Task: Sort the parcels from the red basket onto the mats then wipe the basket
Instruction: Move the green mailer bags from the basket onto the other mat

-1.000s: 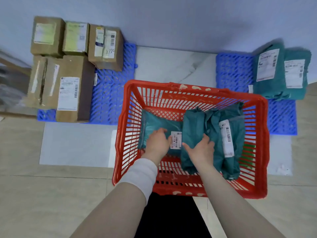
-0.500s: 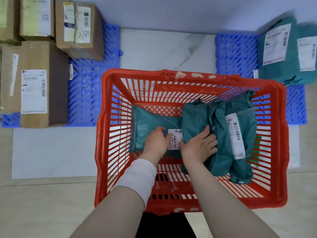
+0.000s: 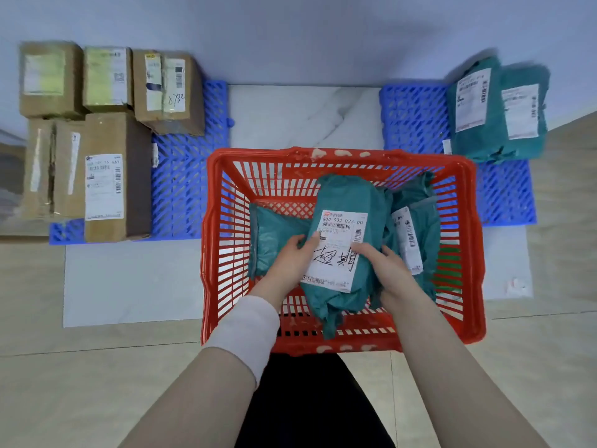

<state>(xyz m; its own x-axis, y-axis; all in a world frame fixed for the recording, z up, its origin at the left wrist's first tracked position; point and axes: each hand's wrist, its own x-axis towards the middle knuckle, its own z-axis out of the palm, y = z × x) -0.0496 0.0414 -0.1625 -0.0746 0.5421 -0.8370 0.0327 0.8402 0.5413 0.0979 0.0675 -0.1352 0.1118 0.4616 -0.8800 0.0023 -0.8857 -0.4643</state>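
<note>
A red basket stands on the floor in front of me. Both hands hold a teal bag parcel with a big white label, lifted inside the basket. My left hand grips its left edge and my right hand grips its right edge. A second teal parcel lies flat on the basket floor at the left. A third teal parcel leans at the right side. The left blue mat carries several cardboard boxes. The right blue mat carries teal parcels.
A white marble slab lies between the two mats, under the basket. A pale wall runs behind everything. Tan floor tiles surround the slab. A green item shows low at the basket's right side.
The teal parcel has been turned label-up and raised from the basket floor between both hands. The view has pulled back, showing both mats more fully.
</note>
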